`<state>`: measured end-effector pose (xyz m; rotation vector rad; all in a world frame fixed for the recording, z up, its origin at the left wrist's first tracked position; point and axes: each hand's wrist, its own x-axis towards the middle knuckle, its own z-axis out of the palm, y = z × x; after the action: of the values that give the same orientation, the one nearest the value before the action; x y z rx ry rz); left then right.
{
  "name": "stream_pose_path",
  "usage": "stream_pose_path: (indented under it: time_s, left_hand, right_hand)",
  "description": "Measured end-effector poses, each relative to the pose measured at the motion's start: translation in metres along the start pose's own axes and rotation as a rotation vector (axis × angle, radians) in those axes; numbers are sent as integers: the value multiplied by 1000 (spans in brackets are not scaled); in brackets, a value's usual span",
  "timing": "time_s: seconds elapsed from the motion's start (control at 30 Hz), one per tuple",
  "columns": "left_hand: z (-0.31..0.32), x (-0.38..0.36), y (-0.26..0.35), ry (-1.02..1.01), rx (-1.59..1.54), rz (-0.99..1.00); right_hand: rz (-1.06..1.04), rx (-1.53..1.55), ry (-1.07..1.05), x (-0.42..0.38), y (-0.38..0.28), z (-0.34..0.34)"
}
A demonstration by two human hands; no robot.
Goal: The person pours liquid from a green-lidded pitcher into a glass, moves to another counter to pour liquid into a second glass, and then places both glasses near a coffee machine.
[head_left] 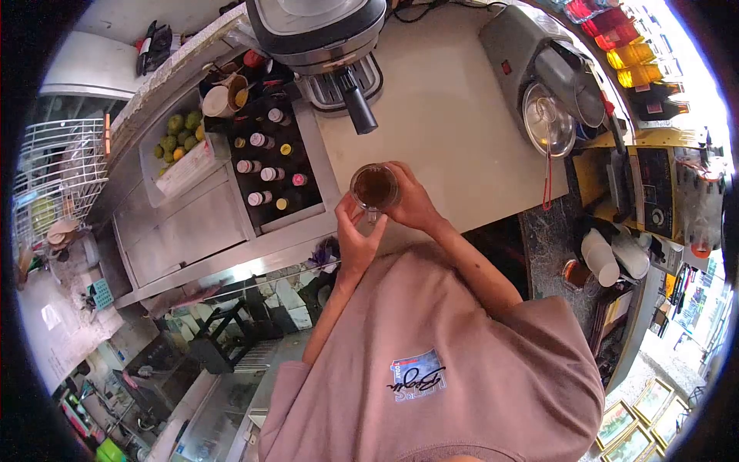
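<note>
A clear glass mug [374, 187] with a dark brown drink in it is held up in front of my chest, near the edge of the counter. Its small glass handle points toward me. My left hand [357, 235] grips the mug's lower left side, fingers closed against the glass. On the other side, my right hand [413, 202] wraps round the rim and wall. Beyond the mug, an espresso machine [323, 38] stands on the counter, its black-handled portafilter [356, 104] sticking out toward me.
Left of the mug, a recessed bin holds several capped bottles [271, 174]. A plastic tub [165, 181] of green and orange citrus sits further left. A grey appliance [531, 54] with a metal bowl [548, 123] stands on the right of the beige counter [439, 108]. Stacked paper cups [599, 254] lie at far right.
</note>
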<state>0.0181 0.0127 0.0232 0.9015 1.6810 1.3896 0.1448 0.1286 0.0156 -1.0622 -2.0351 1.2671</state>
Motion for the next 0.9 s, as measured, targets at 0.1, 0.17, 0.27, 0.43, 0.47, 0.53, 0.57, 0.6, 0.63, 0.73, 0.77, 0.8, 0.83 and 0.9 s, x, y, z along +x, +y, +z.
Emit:
stream_pose_path:
  time_s: [0.1,0.17,0.27,0.43,0.47,0.53,0.57,0.6,0.63,0.73,0.77,0.8,0.83,0.9]
  left_hand:
    - [-6,-5,8,-14,185,59]
    - [-8,-9,7,-33,272,241]
    - [1,-11,11,-20,56,101]
    - [3,-10,9,-73,61,68]
    - [2,-9,8,-109,104,55]
    - [5,-8,19,-121,79,19]
    - [8,-8,23,-134,53,-19]
    - [10,-8,23,-133,53,-19]
    - [13,-8,21,-143,23,0]
    - [17,-7,19,-154,-7,12]
    - [18,-5,19,-156,-5,7]
    - [18,-4,18,-153,-5,7]
    - [19,-2,16,-156,5,35]
    - [19,2,17,-160,15,64]
  right_hand:
    - [6,-30,-7,0,-3,-2]
    - [31,-17,-15,0,-4,-2]
    - [60,-26,-34,-1,-5,-1]
    - [139,121,-48,-1,-2,2]
    - [138,122,-49,-1,3,4]
    - [32,77,-48,3,4,2]
    - [31,76,-48,3,4,0]
    - [35,127,-82,4,0,-5]
    - [37,179,-116,6,-2,-7]
    - [-74,-23,-107,13,3,-9]
    - [-75,-23,-108,17,5,-11]
    - [-27,3,-187,20,7,-14]
    - [21,28,-267,24,9,-16]
    - [42,2,-281,28,13,-14]
